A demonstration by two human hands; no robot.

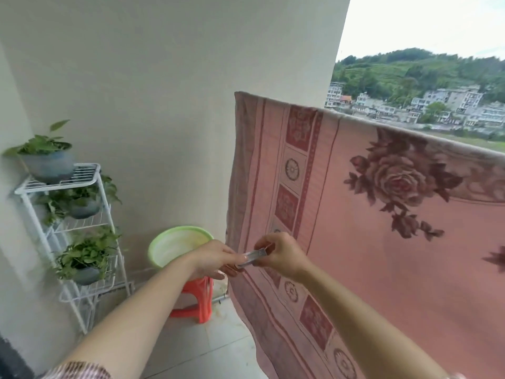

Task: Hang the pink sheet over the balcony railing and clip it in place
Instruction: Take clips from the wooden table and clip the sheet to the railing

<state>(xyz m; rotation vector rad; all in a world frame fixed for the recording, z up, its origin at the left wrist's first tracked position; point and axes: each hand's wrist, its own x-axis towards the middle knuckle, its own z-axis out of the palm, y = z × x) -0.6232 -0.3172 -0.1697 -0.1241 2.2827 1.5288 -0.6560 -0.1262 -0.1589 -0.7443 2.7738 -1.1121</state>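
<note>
Head view: both hands (246, 255) pinch clip (252, 257) beside pink sheet (382, 228).

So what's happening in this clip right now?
A person stands on a balcony with a pink sheet already draped over the railing. Both hands hold a small metal clip in front of the sheet's left edge: left hand, right hand. No clip on the sheet's top edge is visible.

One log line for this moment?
sheet: draped over railing | clip: held between left hand and right hand | not yet clipped
</note>
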